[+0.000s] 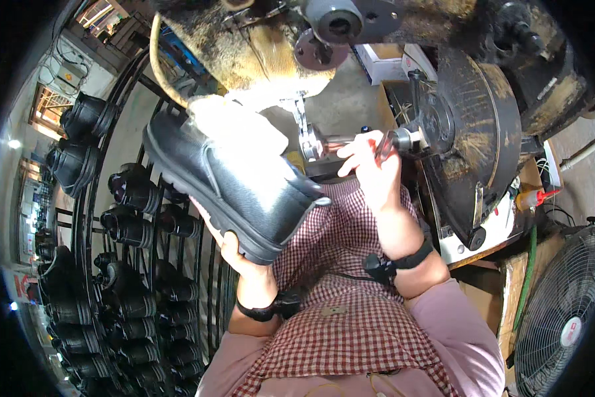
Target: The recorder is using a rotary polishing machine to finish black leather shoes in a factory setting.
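Observation:
A black leather shoe (254, 195) with a thick, ridged sole lies tilted on its side across the middle of the view. Beneath it, my left hand (239, 255) is closed along the sole near the heel, its thumb showing at the edge. Strong white glare from the machine's lamp washes out the shoe's upper and toe area. The shoe's far end sits under the worn machine head (264, 59), beside a shiny metal post (305, 129). My right hand (377, 169) is at a dark red handle (385, 145) by the machine's wheel, fingers loosely curled about it.
On the left, a black metal rack (86, 218) carries several black shoes. The machine's big dark wheel housing (479, 126) stands close on the right. Behind my right elbow is a floor fan (559, 311). A red-tipped bottle (532, 198) stands on the white bench (453, 248).

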`<state>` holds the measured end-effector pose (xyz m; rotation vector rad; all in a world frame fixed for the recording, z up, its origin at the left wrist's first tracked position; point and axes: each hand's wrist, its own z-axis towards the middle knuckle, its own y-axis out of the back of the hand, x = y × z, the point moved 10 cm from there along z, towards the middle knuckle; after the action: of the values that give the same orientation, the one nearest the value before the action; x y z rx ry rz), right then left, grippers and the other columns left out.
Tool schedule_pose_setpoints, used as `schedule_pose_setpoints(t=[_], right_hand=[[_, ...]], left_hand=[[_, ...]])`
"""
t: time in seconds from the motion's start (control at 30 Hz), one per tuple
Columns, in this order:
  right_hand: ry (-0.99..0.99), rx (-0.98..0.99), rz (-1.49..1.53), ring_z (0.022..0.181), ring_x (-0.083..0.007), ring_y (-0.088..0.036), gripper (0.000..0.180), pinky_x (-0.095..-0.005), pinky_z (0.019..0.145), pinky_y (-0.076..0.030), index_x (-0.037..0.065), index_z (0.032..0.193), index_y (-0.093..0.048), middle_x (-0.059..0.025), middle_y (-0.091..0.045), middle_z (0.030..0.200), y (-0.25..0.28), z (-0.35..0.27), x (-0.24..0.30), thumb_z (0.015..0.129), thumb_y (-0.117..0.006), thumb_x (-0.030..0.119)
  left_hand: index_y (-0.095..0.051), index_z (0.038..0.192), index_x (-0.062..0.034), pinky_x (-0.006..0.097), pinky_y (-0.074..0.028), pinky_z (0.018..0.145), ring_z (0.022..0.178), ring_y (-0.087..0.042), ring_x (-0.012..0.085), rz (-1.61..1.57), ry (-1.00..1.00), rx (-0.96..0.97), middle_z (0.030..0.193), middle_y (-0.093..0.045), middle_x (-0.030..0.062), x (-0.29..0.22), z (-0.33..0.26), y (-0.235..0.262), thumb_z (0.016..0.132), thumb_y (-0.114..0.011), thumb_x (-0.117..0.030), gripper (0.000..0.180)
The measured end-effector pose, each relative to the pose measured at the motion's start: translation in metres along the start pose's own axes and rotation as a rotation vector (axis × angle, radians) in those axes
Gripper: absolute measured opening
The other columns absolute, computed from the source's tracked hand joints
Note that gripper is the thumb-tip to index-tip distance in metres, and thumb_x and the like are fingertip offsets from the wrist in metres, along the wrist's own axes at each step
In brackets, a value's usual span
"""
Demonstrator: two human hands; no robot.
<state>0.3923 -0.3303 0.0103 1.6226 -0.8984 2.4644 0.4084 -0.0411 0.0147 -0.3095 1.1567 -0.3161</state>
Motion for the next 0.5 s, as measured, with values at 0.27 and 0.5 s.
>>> schedule_pose_setpoints(t=[0.27,0.5], right_hand=[[-0.282,0.028,0.201,0.065,-0.0118,-0.061,0.029,-0.0255,0.064,-0.047,0.004,0.086,-0.062,-0.0047,-0.067,0.079,0.009,0.019,-0.022,0.102,-0.057,0.028],[-0.054,0.217,-0.16,0.089,-0.0159,-0.069,0.034,-0.0304,0.08,-0.057,-0.003,0.107,-0.066,-0.0096,-0.073,0.101,-0.024,-0.021,0.022,0.077,-0.081,-0.001]], left_hand=[[-0.045,0.144,0.0032,0.037,-0.04,0.107,0.126,-0.051,0.0228,0.008,0.422,0.189,0.137,-0.054,0.0134,0.025,0.048,-0.084,0.095,-0.06,-0.021,0.056],[-0.033,0.148,0.0091,0.035,-0.034,0.112,0.131,-0.047,0.0244,-0.059,0.42,0.454,0.143,-0.049,0.0173,0.032,0.056,-0.102,0.089,-0.058,-0.01,0.067]])
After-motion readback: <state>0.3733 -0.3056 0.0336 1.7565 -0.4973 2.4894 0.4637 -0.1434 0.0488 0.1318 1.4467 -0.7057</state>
